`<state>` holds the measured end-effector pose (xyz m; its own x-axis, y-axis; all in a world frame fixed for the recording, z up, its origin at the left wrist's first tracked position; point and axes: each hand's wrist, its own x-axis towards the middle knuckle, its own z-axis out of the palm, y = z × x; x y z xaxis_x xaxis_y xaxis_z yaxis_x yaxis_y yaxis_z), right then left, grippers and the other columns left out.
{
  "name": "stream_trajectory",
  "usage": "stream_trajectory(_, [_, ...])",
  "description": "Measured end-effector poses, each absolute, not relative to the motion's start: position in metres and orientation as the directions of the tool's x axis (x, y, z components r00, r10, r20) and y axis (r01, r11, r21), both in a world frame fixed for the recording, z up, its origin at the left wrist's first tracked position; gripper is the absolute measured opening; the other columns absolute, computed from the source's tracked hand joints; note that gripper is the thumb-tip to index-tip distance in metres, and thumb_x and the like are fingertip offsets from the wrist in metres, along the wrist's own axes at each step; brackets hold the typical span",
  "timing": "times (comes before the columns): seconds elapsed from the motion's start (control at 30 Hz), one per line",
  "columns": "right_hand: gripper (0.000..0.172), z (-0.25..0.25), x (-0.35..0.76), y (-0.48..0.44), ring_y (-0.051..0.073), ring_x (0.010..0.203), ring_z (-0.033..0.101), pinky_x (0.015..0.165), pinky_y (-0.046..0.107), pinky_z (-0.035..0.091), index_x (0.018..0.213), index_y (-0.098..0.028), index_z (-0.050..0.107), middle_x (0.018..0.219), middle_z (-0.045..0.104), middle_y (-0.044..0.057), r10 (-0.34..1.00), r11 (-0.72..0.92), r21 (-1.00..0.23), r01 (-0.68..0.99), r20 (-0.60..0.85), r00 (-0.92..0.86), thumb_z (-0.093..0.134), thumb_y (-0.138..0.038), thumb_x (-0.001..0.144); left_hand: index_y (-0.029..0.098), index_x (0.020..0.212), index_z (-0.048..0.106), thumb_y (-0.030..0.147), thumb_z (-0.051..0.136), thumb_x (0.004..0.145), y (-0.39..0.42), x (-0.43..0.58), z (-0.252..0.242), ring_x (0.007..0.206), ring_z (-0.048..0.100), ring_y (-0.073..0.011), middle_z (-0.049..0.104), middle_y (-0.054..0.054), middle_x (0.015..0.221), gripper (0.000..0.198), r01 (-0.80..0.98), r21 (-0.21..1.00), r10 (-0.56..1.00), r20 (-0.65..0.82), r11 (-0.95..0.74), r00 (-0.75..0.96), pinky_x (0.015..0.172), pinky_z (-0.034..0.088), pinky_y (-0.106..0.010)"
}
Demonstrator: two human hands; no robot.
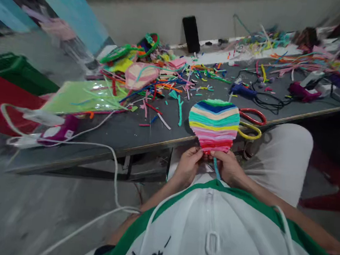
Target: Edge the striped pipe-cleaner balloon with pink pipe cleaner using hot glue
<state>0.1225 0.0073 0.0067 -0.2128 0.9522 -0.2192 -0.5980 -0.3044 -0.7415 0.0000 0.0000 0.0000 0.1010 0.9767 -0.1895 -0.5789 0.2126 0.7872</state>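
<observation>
the striped piece (214,121) is up at the near edge of the desk (109,137), left of 2 handle loops, 1 red (253,116) and 1 yellow (249,131). 2 hands have it: the left hand (189,163) and the right hand (228,165) each pinch its narrow near end between thumb and fingers, with 1 teal strip (216,169) hanging below the right thumb.

the far, wide part looks unsupported, so uneven pressure at the narrow end could bend it or pull the bands apart. a twist to the right might knock it against the loops. the white cable (115,166) runs close to the left arm; a snag there could drag the purple device (64,129).

counted: 1 striped piece, 2 loops, 1 black phone (191,34) far off, 1 blue tool (243,90) to the right, 1 green bin (20,73) at left. the scraps (180,110) are too many to count.
</observation>
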Motion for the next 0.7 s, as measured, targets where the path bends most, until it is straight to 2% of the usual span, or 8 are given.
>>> stream_trajectory(0.17, [0.008,0.005,0.123,0.010,0.015,0.067,0.059,0.067,0.029,0.045,0.070,-0.016,0.069,0.065,0.067,0.001,0.945,-0.326,-0.733,-0.597,-0.235,-0.227,0.068,-0.015,0.062,0.012,0.078,0.062,0.025,0.075,0.065,0.001,-0.002,-0.002,0.061,0.055,-0.0108,0.063,-0.001,0.066,0.023,-0.594,0.761,0.963,-0.247,0.260,0.105,0.063,0.041,-0.024])
stream_trajectory(0.33, [0.008,0.011,0.130,0.012,0.013,0.061,0.056,0.069,0.031,0.047,0.069,-0.016,0.068,0.063,0.064,0.000,0.899,-0.434,-0.701,-0.566,-0.297,-0.322,0.069,-0.016,0.062,0.012,0.076,0.061,0.027,0.075,0.066,0.000,-0.003,0.004,0.059,0.054,-0.0101,0.060,-0.001,0.065,0.023,-0.604,0.741,0.955,-0.261,0.293,0.143,0.061,0.041,-0.022])
stream_trajectory(0.43, [0.008,0.017,0.142,0.012,0.011,0.061,0.054,0.069,0.029,0.048,0.072,-0.015,0.066,0.064,0.061,0.000,0.839,-0.536,-0.614,-0.579,-0.314,-0.444,0.067,-0.018,0.065,0.013,0.077,0.060,0.028,0.070,0.073,-0.005,-0.004,0.015,0.055,0.051,-0.0077,0.058,0.000,0.065,0.019,-0.579,0.777,0.969,-0.189,0.245,0.156,0.056,0.038,-0.020])
stream_trajectory(0.57, [0.020,0.027,0.153,0.010,0.006,0.052,0.044,0.067,0.026,0.048,0.071,-0.019,0.056,0.064,0.053,-0.005,0.803,-0.589,-0.430,-0.684,-0.216,-0.556,0.071,-0.017,0.058,0.015,0.085,0.063,0.028,0.066,0.078,-0.014,-0.007,0.038,0.051,0.047,-0.0061,0.056,0.002,0.061,0.015,-0.445,0.891,0.993,-0.047,0.092,0.111,0.052,0.037,-0.018])
stream_trajectory(0.63, [0.026,0.030,0.154,0.008,0.004,0.048,0.039,0.071,0.028,0.049,0.068,-0.020,0.052,0.060,0.048,-0.007,0.800,-0.591,-0.410,-0.695,-0.183,-0.572,0.074,-0.018,0.055,0.015,0.087,0.065,0.027,0.066,0.078,-0.018,-0.010,0.050,0.060,0.053,-0.0086,0.060,0.000,0.068,0.015,-0.330,0.944,0.994,0.009,0.029,0.113,0.058,0.043,-0.020])
stream_trajectory(0.7, [0.027,0.031,0.154,0.005,0.004,0.045,0.035,0.073,0.031,0.049,0.066,-0.020,0.050,0.056,0.044,-0.009,0.810,-0.575,-0.443,-0.688,-0.188,-0.556,0.075,-0.020,0.055,0.016,0.086,0.066,0.026,0.064,0.080,-0.021,-0.011,0.060,0.067,0.057,-0.0105,0.062,-0.002,0.078,0.013,-0.229,0.972,0.987,0.080,-0.047,0.137,0.064,0.046,-0.022])
